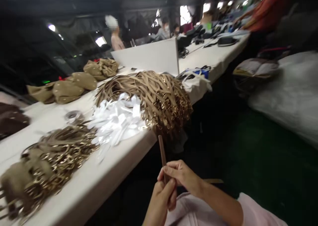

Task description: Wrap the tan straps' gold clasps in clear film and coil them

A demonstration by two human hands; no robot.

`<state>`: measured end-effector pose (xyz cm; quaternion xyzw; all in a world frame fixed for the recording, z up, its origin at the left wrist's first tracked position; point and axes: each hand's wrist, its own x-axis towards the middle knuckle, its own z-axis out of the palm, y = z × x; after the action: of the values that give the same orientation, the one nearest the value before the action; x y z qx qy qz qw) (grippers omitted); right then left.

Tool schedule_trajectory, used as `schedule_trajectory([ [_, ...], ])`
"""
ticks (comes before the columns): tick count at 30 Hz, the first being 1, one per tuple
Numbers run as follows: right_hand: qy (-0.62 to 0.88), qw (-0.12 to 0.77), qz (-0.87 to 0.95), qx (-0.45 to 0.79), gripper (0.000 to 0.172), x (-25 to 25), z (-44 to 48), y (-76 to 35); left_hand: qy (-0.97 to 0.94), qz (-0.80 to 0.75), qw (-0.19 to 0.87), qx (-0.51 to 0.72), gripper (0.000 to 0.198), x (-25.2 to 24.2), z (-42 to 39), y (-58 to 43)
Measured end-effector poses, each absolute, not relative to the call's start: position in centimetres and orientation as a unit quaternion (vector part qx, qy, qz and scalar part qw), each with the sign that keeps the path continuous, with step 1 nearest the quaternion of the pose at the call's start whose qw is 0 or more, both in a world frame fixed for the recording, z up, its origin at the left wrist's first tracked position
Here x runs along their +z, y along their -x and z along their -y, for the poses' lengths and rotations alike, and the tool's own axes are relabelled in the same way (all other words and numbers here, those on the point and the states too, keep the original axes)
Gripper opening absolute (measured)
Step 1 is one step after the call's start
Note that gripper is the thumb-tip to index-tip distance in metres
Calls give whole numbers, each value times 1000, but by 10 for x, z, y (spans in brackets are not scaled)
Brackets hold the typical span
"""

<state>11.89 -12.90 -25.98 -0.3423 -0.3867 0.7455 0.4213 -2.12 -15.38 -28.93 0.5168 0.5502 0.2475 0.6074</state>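
Observation:
A narrow brown strap stands nearly upright in front of my body, its free end pointing up. My right hand pinches it between thumb and fingers. Just below, my left hand is closed round its lower part, which is mostly hidden by the fingers. Beyond my hands, a big heap of tan straps with gold-coloured metal clasps hangs over the table edge. Beside that heap lies a pile of white strips.
On the white-covered table lie more straps with gold hardware, a tape roll and tan bags. A white panel stands behind. Large white sacks sit at right. A person in orange works farther along.

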Motion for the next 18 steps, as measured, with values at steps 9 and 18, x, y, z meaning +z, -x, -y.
schedule_trajectory([
  [9, 326, 484, 264, 768, 35, -263, 126, -129, -254, -634, 488, 543, 5, -319, 95, 136],
  [18, 400, 431, 223, 778, 41, -301, 137, -147, -186, -597, 422, 656, 17, -318, 26, 166],
])
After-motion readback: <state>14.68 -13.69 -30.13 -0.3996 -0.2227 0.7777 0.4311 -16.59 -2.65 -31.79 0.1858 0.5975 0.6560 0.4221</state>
